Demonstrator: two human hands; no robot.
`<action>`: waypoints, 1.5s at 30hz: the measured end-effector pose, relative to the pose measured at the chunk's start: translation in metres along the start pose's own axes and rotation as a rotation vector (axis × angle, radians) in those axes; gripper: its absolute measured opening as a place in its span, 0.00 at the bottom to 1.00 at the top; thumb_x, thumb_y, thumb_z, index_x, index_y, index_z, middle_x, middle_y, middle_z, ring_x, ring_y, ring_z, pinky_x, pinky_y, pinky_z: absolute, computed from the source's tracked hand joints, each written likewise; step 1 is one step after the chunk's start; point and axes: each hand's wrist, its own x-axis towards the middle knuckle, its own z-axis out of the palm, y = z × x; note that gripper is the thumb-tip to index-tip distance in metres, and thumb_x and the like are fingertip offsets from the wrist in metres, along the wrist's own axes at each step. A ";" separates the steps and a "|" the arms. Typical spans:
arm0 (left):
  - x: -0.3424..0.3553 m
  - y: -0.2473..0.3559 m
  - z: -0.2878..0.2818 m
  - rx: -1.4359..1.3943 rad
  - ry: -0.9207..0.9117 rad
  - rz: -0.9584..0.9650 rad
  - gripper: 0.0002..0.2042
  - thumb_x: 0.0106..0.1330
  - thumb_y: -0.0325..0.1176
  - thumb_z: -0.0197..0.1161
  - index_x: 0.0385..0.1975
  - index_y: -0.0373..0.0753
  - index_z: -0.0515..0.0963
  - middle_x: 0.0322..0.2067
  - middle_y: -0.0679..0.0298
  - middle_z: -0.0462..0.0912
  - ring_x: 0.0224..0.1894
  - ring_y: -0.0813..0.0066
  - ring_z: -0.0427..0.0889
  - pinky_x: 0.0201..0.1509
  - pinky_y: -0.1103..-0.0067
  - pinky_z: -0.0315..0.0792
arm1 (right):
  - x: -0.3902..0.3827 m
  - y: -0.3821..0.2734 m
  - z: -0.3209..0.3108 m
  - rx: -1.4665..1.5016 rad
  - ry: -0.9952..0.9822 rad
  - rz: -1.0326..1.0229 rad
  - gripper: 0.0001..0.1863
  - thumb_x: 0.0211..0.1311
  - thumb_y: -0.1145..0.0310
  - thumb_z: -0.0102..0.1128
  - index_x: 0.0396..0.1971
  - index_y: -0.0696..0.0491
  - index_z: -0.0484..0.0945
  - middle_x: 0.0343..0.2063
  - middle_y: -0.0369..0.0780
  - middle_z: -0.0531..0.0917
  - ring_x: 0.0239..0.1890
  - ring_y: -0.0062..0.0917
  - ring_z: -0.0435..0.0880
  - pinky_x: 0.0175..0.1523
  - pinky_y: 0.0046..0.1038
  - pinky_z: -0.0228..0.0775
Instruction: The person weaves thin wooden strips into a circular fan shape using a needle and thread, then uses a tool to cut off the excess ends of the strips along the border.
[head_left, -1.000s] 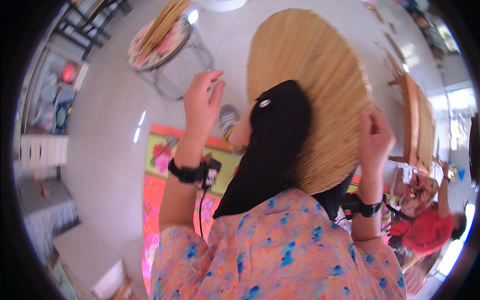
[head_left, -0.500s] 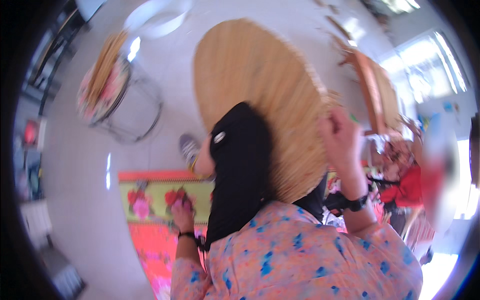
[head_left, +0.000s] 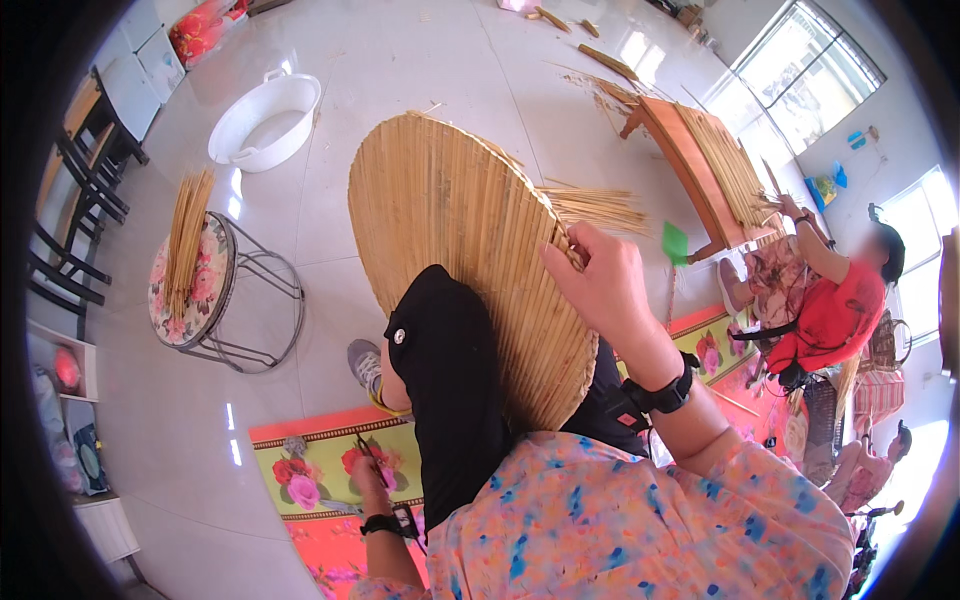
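A large flat oval mat of tan stalks [head_left: 440,190], laid side by side with a bound edge, stands tilted against my black-trousered leg [head_left: 447,370]. Along its right rim, my right hand [head_left: 600,275] is closed, fingers curled over the edge. Low on the left, beside my leg, my left hand [head_left: 370,482] is closed round a thin dark tool [head_left: 364,444] whose kind I cannot make out. Beneath it lies a flowered red and green floor mat [head_left: 405,470].
At left stands a round flowered stool [head_left: 213,262] bearing a stalk bundle [head_left: 187,235]. Behind it is a white plastic tub [head_left: 265,125]. More stalks [head_left: 600,205] lie beyond the mat. A person in red [head_left: 828,310] sits at right by a wooden bench [head_left: 665,130].
The view has shifted and sharpened. Both hands sit lower and left of the right-hand rim's former place in view; my left hand now shows a dark tool.
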 end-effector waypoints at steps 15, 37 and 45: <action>-0.123 0.330 0.329 -0.071 -0.733 0.599 0.13 0.71 0.42 0.50 0.31 0.39 0.69 0.55 0.53 0.73 0.50 0.63 0.77 0.52 0.69 0.73 | 0.001 0.019 0.003 -0.005 0.071 0.023 0.19 0.51 0.58 0.67 0.17 0.59 0.75 0.12 0.47 0.75 0.17 0.44 0.77 0.26 0.37 0.70; -0.163 0.281 0.428 0.549 -0.462 1.082 0.10 0.62 0.23 0.59 0.42 0.28 0.75 0.53 0.46 0.66 0.50 0.52 0.74 0.55 0.69 0.70 | -0.015 0.031 -0.006 0.331 -0.052 0.024 0.10 0.52 0.74 0.61 0.33 0.64 0.76 0.20 0.38 0.76 0.22 0.15 0.71 0.26 0.21 0.67; -0.168 0.284 0.433 0.531 -0.432 1.084 0.09 0.59 0.26 0.64 0.38 0.32 0.78 0.51 0.42 0.68 0.49 0.45 0.74 0.55 0.64 0.71 | -0.015 0.034 -0.007 0.342 -0.036 0.048 0.12 0.48 0.72 0.60 0.33 0.62 0.79 0.23 0.47 0.80 0.22 0.32 0.79 0.32 0.30 0.74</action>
